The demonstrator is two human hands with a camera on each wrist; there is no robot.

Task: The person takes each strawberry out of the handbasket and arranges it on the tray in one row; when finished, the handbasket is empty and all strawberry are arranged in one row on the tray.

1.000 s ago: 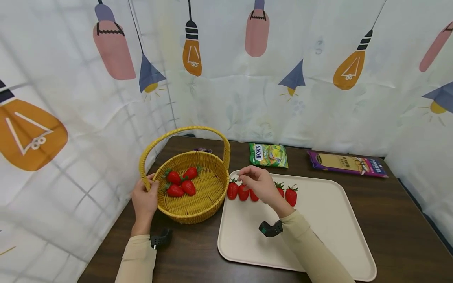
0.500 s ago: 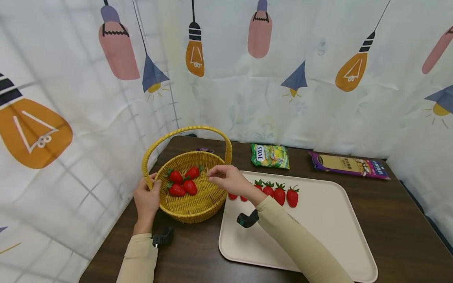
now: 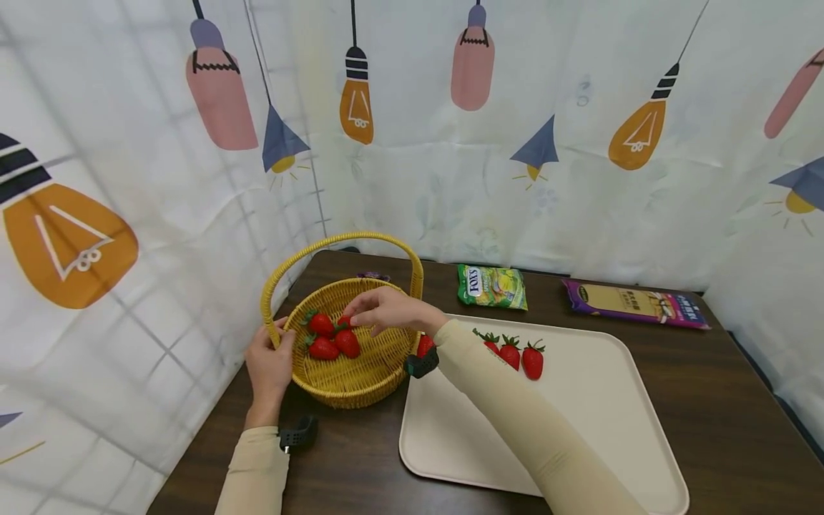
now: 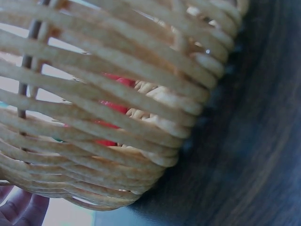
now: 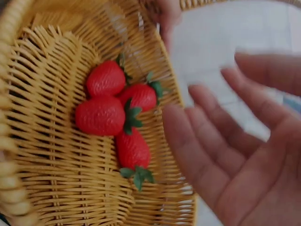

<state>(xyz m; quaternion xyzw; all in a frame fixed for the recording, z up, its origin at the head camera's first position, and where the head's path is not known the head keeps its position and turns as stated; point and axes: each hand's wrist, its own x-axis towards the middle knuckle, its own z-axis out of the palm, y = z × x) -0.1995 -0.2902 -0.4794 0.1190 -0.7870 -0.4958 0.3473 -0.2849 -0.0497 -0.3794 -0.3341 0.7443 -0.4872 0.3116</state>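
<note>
Four strawberries in the basket, one hand at its rim and the other above them

A white cloth (image 3: 425,179) printed with lamps hangs behind a dark brown bench (image 3: 347,458). On the bench lies a pale tray (image 3: 599,422), and just beside its left edge stands a round yellow basket (image 3: 347,395) with a tall arched handle (image 3: 365,235).

The left hand (image 3: 269,366) grips the basket's rim on its left side, next to the foot of the handle. The right hand (image 3: 394,312) reaches in over the right side of the basket; the right wrist view shows its fingers extended and spread a little, holding nothing.

Behind the tray lie a long purple packet (image 3: 636,304) and a smaller green bag (image 3: 492,287).

The four strawberries (image 3: 348,343) in the basket sit clustered in its left half, between the two hands: just inside the wall that the left hand holds, and near the right hand's fingertips, which hide part of the farthest berry in the head view. More strawberries (image 3: 533,360) stand in a row along the tray's far side, partly covered by the right sleeve (image 3: 515,408), well apart from the left hand.
</note>
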